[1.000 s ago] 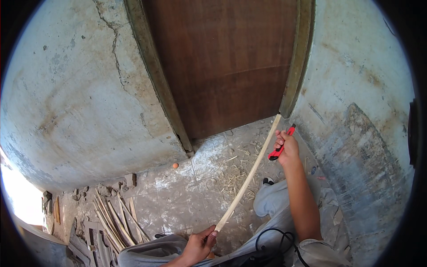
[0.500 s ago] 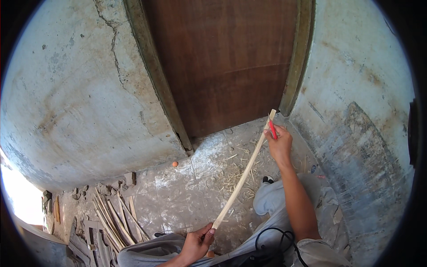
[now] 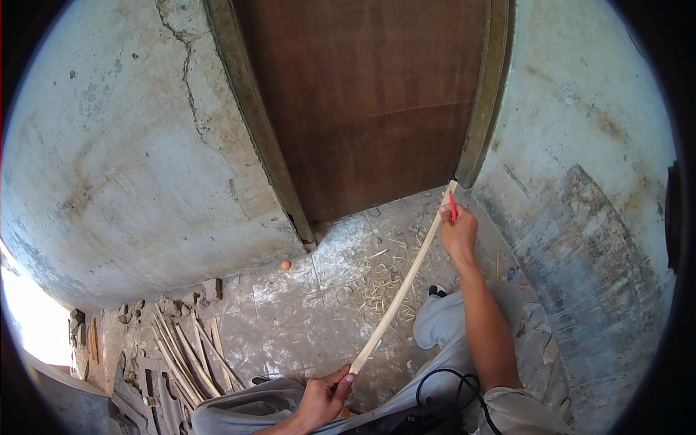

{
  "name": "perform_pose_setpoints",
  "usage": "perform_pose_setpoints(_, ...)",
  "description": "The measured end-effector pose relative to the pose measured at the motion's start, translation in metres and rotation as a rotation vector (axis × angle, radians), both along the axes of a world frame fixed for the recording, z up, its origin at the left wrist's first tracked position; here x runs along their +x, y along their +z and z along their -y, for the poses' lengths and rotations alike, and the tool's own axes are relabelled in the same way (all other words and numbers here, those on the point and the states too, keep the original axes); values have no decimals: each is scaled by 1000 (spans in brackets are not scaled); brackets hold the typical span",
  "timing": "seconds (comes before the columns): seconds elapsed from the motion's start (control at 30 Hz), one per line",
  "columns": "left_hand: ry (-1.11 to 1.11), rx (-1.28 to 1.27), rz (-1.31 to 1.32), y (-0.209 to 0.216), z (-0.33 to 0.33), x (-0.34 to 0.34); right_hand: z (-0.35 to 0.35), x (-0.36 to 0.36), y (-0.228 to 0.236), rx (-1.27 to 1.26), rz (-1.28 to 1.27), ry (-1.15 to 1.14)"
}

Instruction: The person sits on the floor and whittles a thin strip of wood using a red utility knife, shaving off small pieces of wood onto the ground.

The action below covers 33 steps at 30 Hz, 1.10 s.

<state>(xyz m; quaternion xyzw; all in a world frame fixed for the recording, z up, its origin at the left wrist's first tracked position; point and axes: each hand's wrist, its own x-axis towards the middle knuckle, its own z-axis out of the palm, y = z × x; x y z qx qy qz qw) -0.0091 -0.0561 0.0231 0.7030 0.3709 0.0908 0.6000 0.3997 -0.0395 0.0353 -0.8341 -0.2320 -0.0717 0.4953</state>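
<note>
1. Forearms [image 3: 493, 330] reach in from below, the right one stretched well forward and up, the left one short and low at the bottom edge.
2. The left hand [image 3: 322, 399] sits low in front of the person's body, wrist toward the bottom edge, thumb and forefinger pointing up and to the right.
3. Its thumb and forefinger are clamped on a long, pale strip of wood [image 3: 401, 293], pinching the near end between them.
4. The right hand [image 3: 458, 232] is held far out, its back mostly turned to the camera, the fingers curled in.
5. Those fingers are closed around a red knife [image 3: 453, 207], which points up toward the far end of the strip. Whether the blade touches the wood is too small to tell.
6. The strip slants up and to the right from the left hand, passes just beside the right hand's fingers on their left, and ends a little beyond them, in view near the foot of the door frame [image 3: 484, 109]. Whether the right fingers also press on the wood cannot be told.
7. Beneath the strip, curled shavings [image 3: 380, 286] lie scattered on the dusty floor [image 3: 246, 344].
8. More strips [image 3: 185, 355] lie in a loose bundle near the left knee, well apart from the right hand.
</note>
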Motion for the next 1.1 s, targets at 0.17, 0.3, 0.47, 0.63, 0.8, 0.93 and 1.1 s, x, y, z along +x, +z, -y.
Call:
perform_pose_setpoints(0.17, -56, -52, 44, 11, 0, 4, 2, 22, -17, 185, -15, 9)
perform_pose_setpoints(0.3, -61, -292, 30, 16, -6, 4, 5, 13, 0, 624, -687, 101)
perform_pose_setpoints(0.47, -22, -267, 56, 13, -9, 7, 17, 33, -12, 968, -720, 21)
perform_pose_setpoints(0.63, 55, -161, 80, 7, -7, 7, 7, 7, -8, 191, 247, 102)
perform_pose_setpoints(0.8, 63, -33, 59, 0, -6, 4, -4, -9, 3, 244, -13, 208)
perform_pose_setpoints(0.93, 60, 7, 56, 0, -2, 3, -5, -7, -3, 122, 135, 219)
perform_pose_setpoints(1.1, 18, 352, -46, 6, -2, 3, -7, -10, 0, 14, 174, 214)
